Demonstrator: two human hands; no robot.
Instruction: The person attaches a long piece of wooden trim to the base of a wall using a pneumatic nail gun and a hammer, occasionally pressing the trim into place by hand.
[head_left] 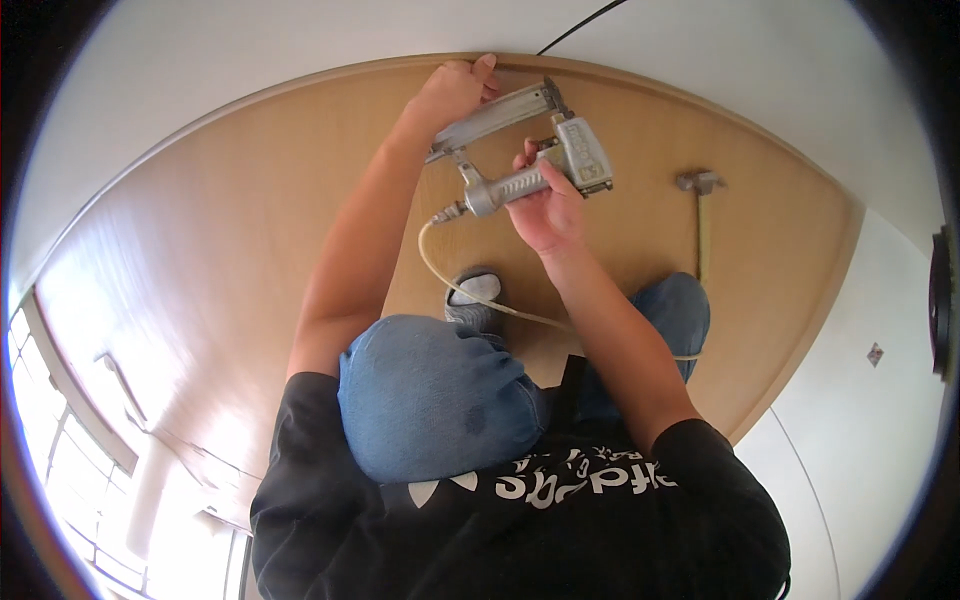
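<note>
My right hand [549,205] is wrapped round the grip of a silver pneumatic nail gun [585,155], its nose toward the wall's foot. A pale air hose [437,262] runs from the gun's handle end, curving past my foot and under my right forearm. My left hand [455,92] is at the far edge, fingers curled and pressed against the wooden baseboard strip [400,66] that runs along the wall. Its thumb rests on the strip's upper side; whether the fingers grip it is partly hidden. The gun's long magazine lies close beside my left hand.
A hammer [701,190] with a pale handle lies on the wood floor [775,270] to the right. A black cable [580,27] runs up the white wall. My knees and a grey slipper [476,292] are between my arms. Bright windows stand far left.
</note>
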